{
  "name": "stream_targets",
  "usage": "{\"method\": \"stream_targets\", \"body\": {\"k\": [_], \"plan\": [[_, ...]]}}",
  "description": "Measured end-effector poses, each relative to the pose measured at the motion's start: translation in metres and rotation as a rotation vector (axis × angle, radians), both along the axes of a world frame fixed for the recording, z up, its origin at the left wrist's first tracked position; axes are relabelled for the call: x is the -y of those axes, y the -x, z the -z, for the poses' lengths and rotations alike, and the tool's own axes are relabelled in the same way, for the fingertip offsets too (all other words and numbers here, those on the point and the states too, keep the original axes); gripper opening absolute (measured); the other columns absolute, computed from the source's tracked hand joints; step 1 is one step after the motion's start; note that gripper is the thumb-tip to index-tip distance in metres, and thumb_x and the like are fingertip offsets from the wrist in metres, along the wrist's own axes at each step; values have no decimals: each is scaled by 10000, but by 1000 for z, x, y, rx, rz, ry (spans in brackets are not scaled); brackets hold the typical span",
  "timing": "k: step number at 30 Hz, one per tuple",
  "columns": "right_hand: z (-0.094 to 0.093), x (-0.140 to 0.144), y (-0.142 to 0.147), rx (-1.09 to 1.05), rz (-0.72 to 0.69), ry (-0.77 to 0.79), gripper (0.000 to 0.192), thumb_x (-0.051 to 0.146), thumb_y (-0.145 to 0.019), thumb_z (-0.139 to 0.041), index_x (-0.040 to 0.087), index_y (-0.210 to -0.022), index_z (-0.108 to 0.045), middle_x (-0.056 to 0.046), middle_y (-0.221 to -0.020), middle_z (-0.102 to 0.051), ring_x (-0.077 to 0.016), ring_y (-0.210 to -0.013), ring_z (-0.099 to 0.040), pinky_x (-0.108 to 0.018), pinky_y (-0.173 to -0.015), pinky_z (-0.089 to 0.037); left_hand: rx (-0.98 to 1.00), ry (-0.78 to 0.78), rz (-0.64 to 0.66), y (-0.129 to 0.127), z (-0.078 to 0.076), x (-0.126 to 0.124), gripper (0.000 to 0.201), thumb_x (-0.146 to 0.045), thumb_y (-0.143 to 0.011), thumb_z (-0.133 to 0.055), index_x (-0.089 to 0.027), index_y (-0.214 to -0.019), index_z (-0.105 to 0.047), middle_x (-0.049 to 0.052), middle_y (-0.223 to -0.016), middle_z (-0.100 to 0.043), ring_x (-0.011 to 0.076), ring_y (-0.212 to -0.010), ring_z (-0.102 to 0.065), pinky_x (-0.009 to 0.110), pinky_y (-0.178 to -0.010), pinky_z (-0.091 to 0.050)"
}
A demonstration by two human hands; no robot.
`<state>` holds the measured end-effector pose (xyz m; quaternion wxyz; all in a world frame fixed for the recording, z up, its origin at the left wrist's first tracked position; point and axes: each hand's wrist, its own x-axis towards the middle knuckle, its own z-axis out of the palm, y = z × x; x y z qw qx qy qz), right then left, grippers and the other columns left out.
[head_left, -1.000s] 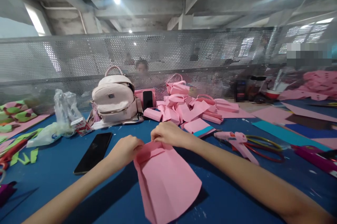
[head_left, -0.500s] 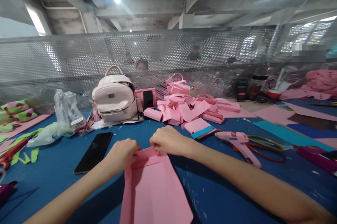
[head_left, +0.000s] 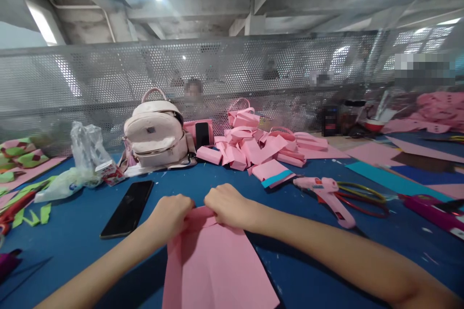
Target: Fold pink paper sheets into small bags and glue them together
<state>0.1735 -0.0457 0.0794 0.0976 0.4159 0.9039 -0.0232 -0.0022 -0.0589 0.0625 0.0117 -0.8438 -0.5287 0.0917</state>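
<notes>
A pink folded sheet of paper or thin foam (head_left: 217, 270) lies in front of me, with raised walls along its far and left sides. My left hand (head_left: 174, 212) is closed on its far left corner. The fingers of my right hand (head_left: 226, 205) are curled over the far edge, a little to the right. Both sets of fingertips are partly hidden behind the knuckles and the pink wall. Left of my left hand lies a black phone (head_left: 126, 210). To the right of my right hand rests a pink glue gun (head_left: 328, 195).
A white backpack (head_left: 155, 132) stands at the back beside a heap of pink folded pieces (head_left: 250, 147). Plastic bags (head_left: 85, 159) and red-handled scissors (head_left: 16, 207) are on the left. Blue strips (head_left: 391, 181) and a purple tool (head_left: 431, 212) lie right. A perforated metal screen (head_left: 224, 72) closes the back.
My right hand has dipped slightly and closed further over the far edge. The pink sheet's right side has spread outward and looks flatter. The whole view has shifted a little.
</notes>
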Motion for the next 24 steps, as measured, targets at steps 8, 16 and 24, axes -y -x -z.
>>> {"method": "stream_targets", "body": {"k": [8,16,24], "plan": [[-5,3,-4,21,-81,-66,143,194,-782,-689,167,-922,-696,-85,-939,-751,-268,-889,-715,-277,-545,-353,-1,10,-10,-2,-6,3,177,-120,-755,-579,-189,-864,-701,138,-951,-753,339,-957,-712,349,-725,-506],[-6,11,-3,31,-174,-94,490,233,-636,-778,162,-1078,-579,-70,-1028,-718,-264,-876,-705,-277,-494,-336,20,26,-12,0,-8,4,171,-154,-776,-600,-179,-921,-689,136,-952,-747,338,-960,-705,336,-723,-494],[-5,6,-4,30,-142,-52,455,234,-641,-756,188,-1062,-590,-50,-960,-731,-267,-825,-714,-276,-468,-302,57,52,40,8,-14,10,134,-201,-838,-552,-207,-919,-659,99,-906,-743,298,-871,-711,298,-644,-451]]}}
